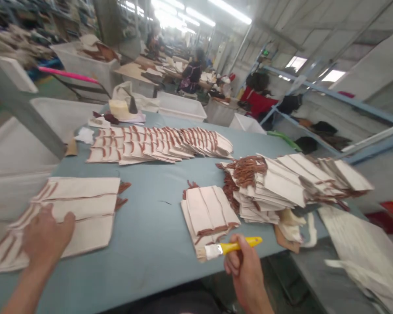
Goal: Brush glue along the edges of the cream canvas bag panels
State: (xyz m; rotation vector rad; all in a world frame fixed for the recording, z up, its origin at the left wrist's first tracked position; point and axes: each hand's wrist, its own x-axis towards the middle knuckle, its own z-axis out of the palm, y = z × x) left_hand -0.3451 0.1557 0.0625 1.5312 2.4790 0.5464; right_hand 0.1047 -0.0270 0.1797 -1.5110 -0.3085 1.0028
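My left hand (47,235) lies with fingers spread on a fanned row of cream fabric panels (88,213) with brown strips, at the left of the table. In my right hand (245,266) is a paintbrush (231,247) with a yellow handle, gripped between thumb and fingers. Its pale bristles point left, close to the lower edge of a small stack of cream panels (209,209) with brown edging. From this angle I cannot tell whether the bristles touch that stack.
Overlapping rows of cream pieces (157,144) stretch across the back of the blue-green table (144,235). Taller piles with brown strips (268,187) stand at right. White bins (181,107) line the far side, and a metal post (29,104) rises at left. Another person (192,74) sits farther back.
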